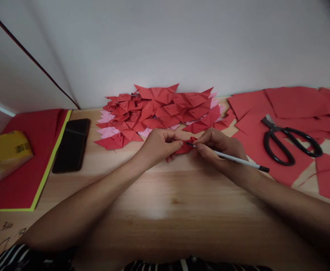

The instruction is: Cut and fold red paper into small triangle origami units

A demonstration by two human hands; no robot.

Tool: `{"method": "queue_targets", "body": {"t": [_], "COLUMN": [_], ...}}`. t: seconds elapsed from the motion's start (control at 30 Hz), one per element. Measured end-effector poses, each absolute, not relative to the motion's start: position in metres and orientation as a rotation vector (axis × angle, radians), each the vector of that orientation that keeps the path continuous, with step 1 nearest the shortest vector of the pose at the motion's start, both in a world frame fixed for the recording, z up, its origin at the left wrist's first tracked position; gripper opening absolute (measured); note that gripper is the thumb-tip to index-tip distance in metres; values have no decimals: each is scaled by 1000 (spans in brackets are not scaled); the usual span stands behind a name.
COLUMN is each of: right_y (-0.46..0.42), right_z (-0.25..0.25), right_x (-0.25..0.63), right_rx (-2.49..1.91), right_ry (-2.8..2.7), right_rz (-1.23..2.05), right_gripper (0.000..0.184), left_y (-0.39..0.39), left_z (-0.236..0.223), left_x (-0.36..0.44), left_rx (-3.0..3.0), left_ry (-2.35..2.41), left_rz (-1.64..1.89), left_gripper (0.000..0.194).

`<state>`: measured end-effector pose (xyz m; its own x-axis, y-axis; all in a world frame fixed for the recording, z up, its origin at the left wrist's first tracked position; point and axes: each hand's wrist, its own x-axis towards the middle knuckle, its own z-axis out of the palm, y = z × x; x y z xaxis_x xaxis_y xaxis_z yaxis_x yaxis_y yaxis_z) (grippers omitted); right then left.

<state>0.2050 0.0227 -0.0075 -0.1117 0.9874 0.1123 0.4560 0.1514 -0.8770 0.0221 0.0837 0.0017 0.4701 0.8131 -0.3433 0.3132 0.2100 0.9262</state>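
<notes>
Between my hands is a small folded red paper piece [184,148], low over the wooden table. My left hand [165,145] pinches its left side between thumb and fingers. A slim white pen [235,158] with a black end rests in the grip of my right hand [217,146], its dark tip on or very near the folded paper. Part of that piece is hidden by my fingers. Just beyond my hands lies a heap of folded red paper pieces [156,109], with some pink ones [108,131] showing at its edges.
Black-handled scissors [280,139] lie partly open on red paper sheets [289,101] at the right. At the left are a black phone [72,145], red sheets with a yellow border [20,188] and a yellow packet [6,154]. A pale wall [181,45] stands behind the table [165,218].
</notes>
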Motion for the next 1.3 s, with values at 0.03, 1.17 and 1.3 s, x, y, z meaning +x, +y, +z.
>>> {"method": "queue_targets", "body": {"t": [0.03, 1.17, 1.3], "right_y": [23, 23, 23], "right_z": [-8, -7, -7], "right_x": [205, 205, 205], "right_rx": [-1401, -1388, -1406], "right_ry": [-1682, -1669, -1675], "right_rz": [901, 928, 915], "right_gripper": [11, 10, 10], "left_y": [84, 83, 83], "left_z": [2, 5, 6], "left_x": [22, 24, 24], "left_rx": [1366, 1355, 1358], "left_ry": [1092, 1135, 1128], "left_rz": [467, 448, 445], "left_gripper": [12, 11, 11]}}
